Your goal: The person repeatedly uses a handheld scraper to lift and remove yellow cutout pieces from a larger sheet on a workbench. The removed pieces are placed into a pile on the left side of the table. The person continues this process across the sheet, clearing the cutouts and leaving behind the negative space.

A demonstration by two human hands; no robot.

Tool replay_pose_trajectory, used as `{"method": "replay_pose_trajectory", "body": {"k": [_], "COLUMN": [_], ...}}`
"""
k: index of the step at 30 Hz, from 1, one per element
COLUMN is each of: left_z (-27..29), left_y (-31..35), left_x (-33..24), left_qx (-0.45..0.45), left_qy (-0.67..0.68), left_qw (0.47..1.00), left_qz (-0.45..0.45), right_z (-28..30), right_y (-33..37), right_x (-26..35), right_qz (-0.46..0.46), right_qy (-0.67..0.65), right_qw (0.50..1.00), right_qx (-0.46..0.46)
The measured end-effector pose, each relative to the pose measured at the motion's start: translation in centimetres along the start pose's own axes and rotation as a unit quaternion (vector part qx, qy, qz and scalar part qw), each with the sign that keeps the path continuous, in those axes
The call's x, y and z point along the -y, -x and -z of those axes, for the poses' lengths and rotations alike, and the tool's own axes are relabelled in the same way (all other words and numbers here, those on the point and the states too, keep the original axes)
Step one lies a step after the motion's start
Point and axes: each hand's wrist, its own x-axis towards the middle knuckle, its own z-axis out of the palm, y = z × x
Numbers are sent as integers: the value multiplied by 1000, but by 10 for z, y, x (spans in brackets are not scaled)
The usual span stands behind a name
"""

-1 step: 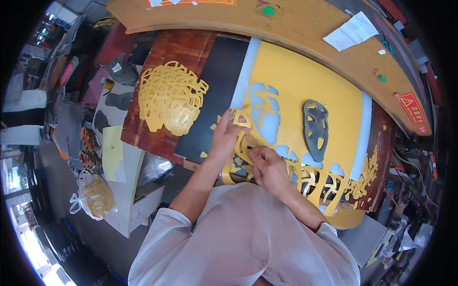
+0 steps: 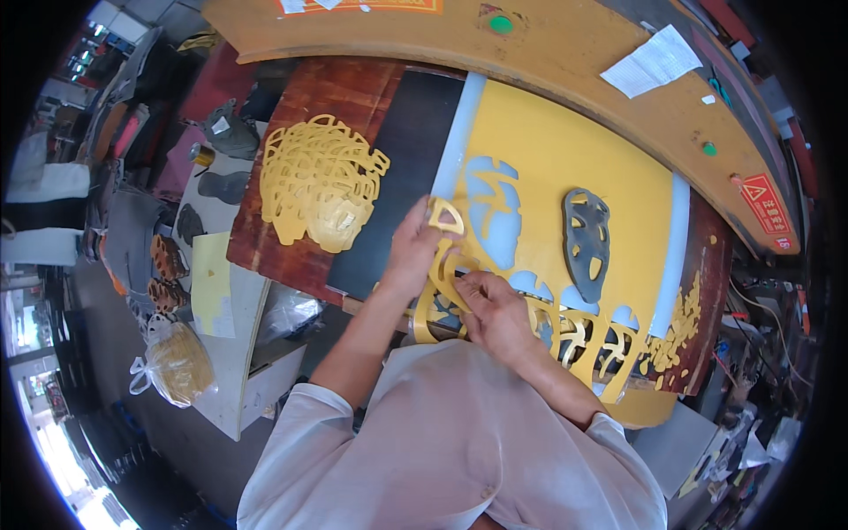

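Observation:
My left hand (image 2: 412, 252) is closed on the top end of a flat yellow cut-out piece (image 2: 447, 218) with holes in it, shaped like part of a shoe sole. Lower down, my right hand (image 2: 496, 311) pinches the same piece near the front edge of the yellow sheet (image 2: 548, 132). A sole-shaped gap in that sheet, beside my hands, lets the pale blue layer (image 2: 496, 234) show through. To the right, a dark sole-shaped cutting die (image 2: 579, 256) with several openings lies on the sheet, touched by neither hand.
Yellow cut pieces (image 2: 309, 190) are heaped on the reddish board at left. Small yellow scraps (image 2: 673, 331) lie at the right end. An orange machine beam (image 2: 583, 66) with green buttons crosses the far side. A side table (image 2: 252, 296) at left holds shoe parts.
My left hand has shifted slightly up and left with the yellow piece. Small scraps seen beside it earlier no longer show. My right hand stays nearly in place.

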Motion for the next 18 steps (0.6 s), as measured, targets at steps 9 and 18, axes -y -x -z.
{"method": "replay_pose_trajectory", "body": {"k": [9,18], "left_z": [115,241], "left_y": [-57,-67], "left_x": [-132,-20], "left_qx": [40,-214], "left_qy": [-251,-668], "left_qw": [960,624], "left_qz": [-114,-344], "right_z": [-40,-18], "right_y": [-88,5], "right_x": [84,-20], "right_qz": [100,-135], "right_qy": [-34,-215], "right_qw": [992,959], "right_qx": [65,129]}}
